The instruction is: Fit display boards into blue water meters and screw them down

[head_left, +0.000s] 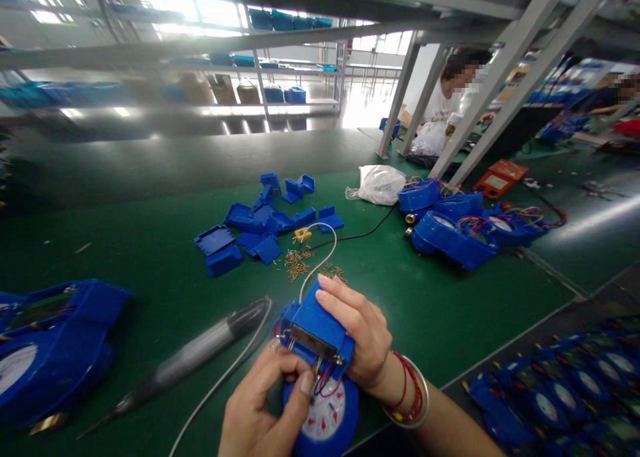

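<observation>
A blue water meter (325, 410) with a white dial and red pointers is right in front of me at the bottom. My right hand (357, 330) grips the blue plastic cover (323, 317) of its upper housing, with a circuit board edge showing beneath. Thin coloured wires (325, 377) run out of the opening towards the dial. At those wires, the thumb and fingers of my left hand (273, 397) are pinched together; the exact contact is partly hidden. An electric screwdriver (200, 350) with a grey cord lies to the left.
Loose blue plastic covers (260, 224) and small brass screws (297, 265) lie ahead. Several blue meters (450, 234) stand by a white plastic bag (380, 184). Another meter (45, 364) sits left; rows of meters (565, 390) fill the lower right. Metal posts (505, 84) rise near a seated person (440, 100).
</observation>
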A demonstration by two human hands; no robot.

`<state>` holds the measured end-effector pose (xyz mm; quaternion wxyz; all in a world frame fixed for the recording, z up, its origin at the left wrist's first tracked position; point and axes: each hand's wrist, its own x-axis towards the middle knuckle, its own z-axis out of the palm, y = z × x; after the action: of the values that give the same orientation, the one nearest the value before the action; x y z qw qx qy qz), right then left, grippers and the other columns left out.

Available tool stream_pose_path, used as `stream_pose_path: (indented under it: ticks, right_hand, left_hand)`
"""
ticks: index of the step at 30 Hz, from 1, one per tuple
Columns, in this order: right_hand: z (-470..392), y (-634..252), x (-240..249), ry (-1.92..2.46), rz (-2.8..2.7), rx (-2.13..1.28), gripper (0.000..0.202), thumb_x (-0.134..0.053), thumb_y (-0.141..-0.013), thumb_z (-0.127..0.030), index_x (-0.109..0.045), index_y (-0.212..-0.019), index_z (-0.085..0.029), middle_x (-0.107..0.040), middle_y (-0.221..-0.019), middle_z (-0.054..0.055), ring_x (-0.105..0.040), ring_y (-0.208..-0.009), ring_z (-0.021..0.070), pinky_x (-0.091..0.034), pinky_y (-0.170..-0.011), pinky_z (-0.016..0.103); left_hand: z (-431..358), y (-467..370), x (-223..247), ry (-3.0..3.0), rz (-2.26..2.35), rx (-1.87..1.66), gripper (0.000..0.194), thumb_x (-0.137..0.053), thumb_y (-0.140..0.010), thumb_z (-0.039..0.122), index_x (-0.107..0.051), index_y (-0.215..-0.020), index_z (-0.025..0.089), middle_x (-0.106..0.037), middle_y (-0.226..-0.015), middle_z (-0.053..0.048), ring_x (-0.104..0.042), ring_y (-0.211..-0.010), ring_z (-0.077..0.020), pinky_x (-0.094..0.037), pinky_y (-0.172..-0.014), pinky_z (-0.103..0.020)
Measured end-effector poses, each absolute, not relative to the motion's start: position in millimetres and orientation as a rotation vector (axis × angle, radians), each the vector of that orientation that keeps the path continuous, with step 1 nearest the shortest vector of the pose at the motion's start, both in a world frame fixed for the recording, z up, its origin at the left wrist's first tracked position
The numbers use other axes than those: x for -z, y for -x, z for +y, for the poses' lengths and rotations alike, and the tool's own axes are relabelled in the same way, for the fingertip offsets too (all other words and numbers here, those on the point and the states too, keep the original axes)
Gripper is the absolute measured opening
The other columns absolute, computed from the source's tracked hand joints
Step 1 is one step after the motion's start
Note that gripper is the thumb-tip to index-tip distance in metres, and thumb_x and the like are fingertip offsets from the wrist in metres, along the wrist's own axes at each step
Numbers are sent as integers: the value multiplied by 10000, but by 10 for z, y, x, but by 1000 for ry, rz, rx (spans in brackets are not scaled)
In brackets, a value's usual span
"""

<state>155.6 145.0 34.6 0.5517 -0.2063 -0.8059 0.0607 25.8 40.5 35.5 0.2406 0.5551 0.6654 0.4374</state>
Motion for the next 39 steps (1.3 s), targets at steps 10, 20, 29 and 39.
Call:
stream_pose_path:
  ticks: [10, 20, 29, 39]
  right_hand:
    - [1426, -1509, -336, 563, -1858, -360, 294, -409, -946, -192, -553, -1198, -149, -639, -1182, 114, -610, -1098, 180, -549, -901, 314]
    - [1427, -1532, -325, 585, -1868, -275, 294, -435, -935, -140, -555, -1203, -125, -629, -1192, 133, -595, -1119, 185, -533, -923, 313]
    - [1429, -1543, -342, 567, -1907, -210, 296, -397, -945, -135, -556, -1194, -118, -629, -1189, 136, -587, -1133, 180, -525, -941, 312]
    - [1436, -1555, -308, 545, -1919, -147, 318, -420, -921, -104, -557, -1207, -94, -621, -1207, 152, -578, -1146, 187, -517, -953, 307]
  left_hand:
    - [462, -333, -350, -1433, 1895, -1215, 193, -586, -805, 359, -635, -688, 214, -640, -751, 7, -607, -710, -147, -467, -670, -209]
    - [333, -366, -252, -1825, 1959, -1490, 130, -666, -738, 177, -663, -852, 239, -662, -809, -5, -624, -701, -145, -494, -658, -233]
    - [418, -345, -325, -1632, 1844, -1376, 86, -610, -792, 220, -608, -707, 224, -626, -730, 40, -602, -638, -91, -472, -633, -157]
    - [398, -287, -333, -2041, 1935, -1389, 110, -571, -777, 101, -563, -762, 210, -593, -737, 19, -605, -668, -96, -474, -637, -189]
